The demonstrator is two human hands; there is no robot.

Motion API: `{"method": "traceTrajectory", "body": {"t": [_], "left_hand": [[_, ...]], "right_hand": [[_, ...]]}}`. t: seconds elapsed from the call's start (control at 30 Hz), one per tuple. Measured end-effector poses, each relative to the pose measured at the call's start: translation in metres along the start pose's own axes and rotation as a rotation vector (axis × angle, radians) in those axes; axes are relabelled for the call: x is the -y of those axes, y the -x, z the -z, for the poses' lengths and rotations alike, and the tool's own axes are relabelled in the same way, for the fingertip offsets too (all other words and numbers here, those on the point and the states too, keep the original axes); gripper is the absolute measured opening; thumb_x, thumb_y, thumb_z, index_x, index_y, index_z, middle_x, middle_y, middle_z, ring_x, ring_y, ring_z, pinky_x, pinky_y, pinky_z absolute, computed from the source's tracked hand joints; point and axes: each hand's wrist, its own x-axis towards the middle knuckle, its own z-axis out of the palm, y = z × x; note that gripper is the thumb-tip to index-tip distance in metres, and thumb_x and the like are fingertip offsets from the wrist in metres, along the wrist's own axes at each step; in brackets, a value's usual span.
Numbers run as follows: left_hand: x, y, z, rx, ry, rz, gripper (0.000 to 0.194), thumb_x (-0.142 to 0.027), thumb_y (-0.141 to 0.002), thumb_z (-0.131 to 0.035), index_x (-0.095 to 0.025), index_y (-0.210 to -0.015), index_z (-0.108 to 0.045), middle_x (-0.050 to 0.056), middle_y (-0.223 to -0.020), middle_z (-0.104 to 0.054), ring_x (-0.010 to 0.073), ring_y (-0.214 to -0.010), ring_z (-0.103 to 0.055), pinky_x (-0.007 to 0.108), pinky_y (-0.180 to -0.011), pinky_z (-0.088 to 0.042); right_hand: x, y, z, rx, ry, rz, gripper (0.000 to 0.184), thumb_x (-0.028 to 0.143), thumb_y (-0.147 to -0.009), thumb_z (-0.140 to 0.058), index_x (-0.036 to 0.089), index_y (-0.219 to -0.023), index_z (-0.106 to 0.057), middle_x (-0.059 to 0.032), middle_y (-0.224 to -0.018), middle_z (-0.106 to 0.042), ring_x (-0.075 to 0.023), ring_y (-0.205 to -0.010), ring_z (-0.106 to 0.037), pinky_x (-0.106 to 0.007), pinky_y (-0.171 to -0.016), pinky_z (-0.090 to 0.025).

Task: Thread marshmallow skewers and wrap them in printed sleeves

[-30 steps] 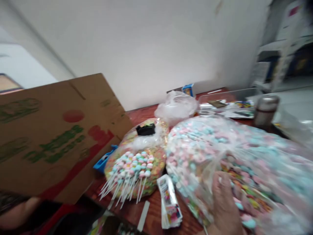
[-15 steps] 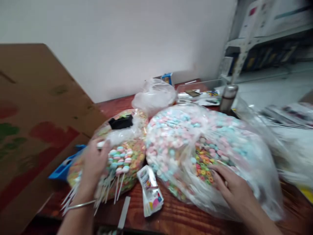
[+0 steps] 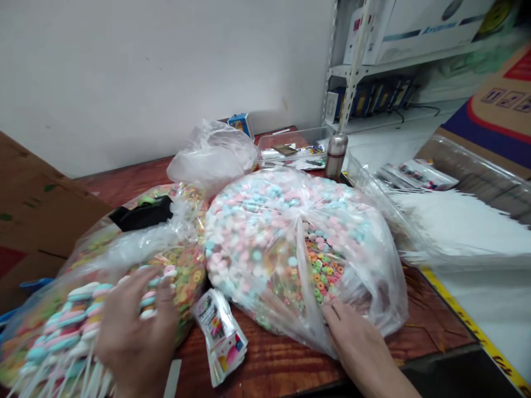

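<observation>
My left hand (image 3: 135,331) lies with fingers spread over a heap of pastel candy skewers (image 3: 68,326) that rests on a clear bag of multicoloured ring candy (image 3: 182,232). My right hand (image 3: 352,342) rests flat, fingers stretched, against the lower front of a big clear bag of pink, blue and white candies (image 3: 286,243), with coloured rings showing through near my fingertips. A small stack of printed packets (image 3: 219,337) lies on the red-brown table (image 3: 286,365) between my hands.
A cardboard box (image 3: 29,221) stands at the left. Behind the bags are an empty crumpled plastic bag (image 3: 213,155), a clear tray (image 3: 294,146) and a metal flask (image 3: 335,156). At the right lies a bag of white sticks (image 3: 448,221), with shelving (image 3: 373,72) beyond.
The view swung to the right. My left hand came in and settled on the candy skewers. My right hand slid down to the front edge of the big bag.
</observation>
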Motion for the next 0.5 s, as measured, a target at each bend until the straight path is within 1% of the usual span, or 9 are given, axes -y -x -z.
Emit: {"method": "traceTrajectory", "body": {"t": [0.07,0.1,0.13,0.2,0.23,0.27,0.37,0.43,0.5], "left_hand": [[-0.042,0.029,-0.024,0.206,0.189,-0.125,0.028,-0.017,-0.085,-0.060,-0.025,-0.111,-0.066,0.006,-0.108,-0.071,0.0252,-0.104,-0.064,0.043,-0.098,-0.047],[-0.062,0.044,-0.037,0.379,0.313,-0.168,0.033,-0.014,-0.087,-0.055,-0.025,-0.117,-0.063,0.006,-0.111,-0.071,0.0234,-0.103,-0.065,0.038,-0.094,-0.050],[-0.079,0.058,-0.050,0.579,0.426,-0.242,0.040,-0.012,-0.088,-0.051,-0.026,-0.125,-0.060,0.008,-0.118,-0.069,0.0235,-0.108,-0.064,0.037,-0.093,-0.051],[-0.104,0.080,-0.074,0.834,0.575,-0.341,0.050,-0.012,-0.089,-0.050,-0.026,-0.137,-0.052,0.011,-0.123,-0.069,0.0253,-0.112,-0.063,0.039,-0.098,-0.049],[-0.112,0.087,-0.085,0.893,0.599,-0.332,0.053,-0.012,-0.089,-0.049,-0.026,-0.141,-0.049,0.012,-0.123,-0.069,0.0265,-0.112,-0.064,0.041,-0.097,-0.049],[-0.116,0.092,-0.094,0.904,0.592,-0.297,0.055,-0.012,-0.090,-0.048,-0.026,-0.143,-0.047,0.013,-0.123,-0.069,0.0281,-0.111,-0.064,0.043,-0.096,-0.049],[-0.119,0.096,-0.111,0.846,0.595,-0.110,0.049,-0.014,-0.090,-0.047,-0.024,-0.138,-0.054,0.015,-0.120,-0.069,0.0301,-0.109,-0.065,0.045,-0.094,-0.050],[-0.122,0.093,-0.114,0.883,0.677,0.049,0.037,-0.018,-0.089,-0.052,-0.024,-0.123,-0.066,0.012,-0.110,-0.073,0.0282,-0.102,-0.067,0.041,-0.090,-0.051],[-0.128,0.092,-0.112,0.970,0.805,0.258,0.025,-0.022,-0.085,-0.061,-0.023,-0.107,-0.074,0.009,-0.097,-0.075,0.0255,-0.090,-0.069,0.036,-0.081,-0.054]], "right_hand": [[0.000,0.000,-0.001,-0.028,0.050,0.031,0.030,-0.001,-0.075,-0.056,0.021,-0.093,-0.063,-0.0029,-0.082,-0.066,-0.0243,-0.071,-0.061,-0.034,-0.059,-0.040],[-0.002,0.000,0.000,-0.035,0.057,0.037,0.029,-0.001,-0.075,-0.056,0.022,-0.091,-0.064,-0.0027,-0.080,-0.066,-0.0251,-0.071,-0.061,-0.036,-0.060,-0.039],[-0.006,0.000,0.003,-0.039,0.060,0.035,0.027,0.000,-0.076,-0.056,0.022,-0.089,-0.064,-0.0030,-0.080,-0.066,-0.0260,-0.073,-0.061,-0.037,-0.061,-0.039],[-0.018,0.001,0.011,-0.040,0.071,0.007,0.024,0.002,-0.079,-0.057,0.022,-0.088,-0.065,-0.0037,-0.080,-0.066,-0.0273,-0.075,-0.060,-0.038,-0.064,-0.039],[-0.026,0.001,0.015,-0.033,0.069,-0.028,0.022,0.002,-0.080,-0.057,0.021,-0.088,-0.065,-0.0039,-0.080,-0.065,-0.0273,-0.076,-0.060,-0.038,-0.065,-0.039],[-0.034,0.003,0.019,-0.028,0.059,-0.079,0.021,0.003,-0.082,-0.056,0.021,-0.088,-0.065,-0.0038,-0.079,-0.065,-0.0267,-0.076,-0.060,-0.038,-0.066,-0.039],[-0.052,0.006,0.028,-0.054,-0.019,-0.246,0.018,0.007,-0.089,-0.054,0.021,-0.090,-0.065,-0.0034,-0.078,-0.065,-0.0241,-0.074,-0.060,-0.036,-0.068,-0.038],[-0.057,0.007,0.030,-0.104,-0.089,-0.253,0.017,0.013,-0.093,-0.051,0.022,-0.097,-0.065,-0.0032,-0.082,-0.066,-0.0230,-0.077,-0.061,-0.034,-0.070,-0.037],[-0.055,0.005,0.030,-0.146,-0.145,-0.173,0.018,0.017,-0.095,-0.050,0.024,-0.103,-0.064,-0.0022,-0.085,-0.067,-0.0222,-0.079,-0.061,-0.033,-0.071,-0.036]]}}
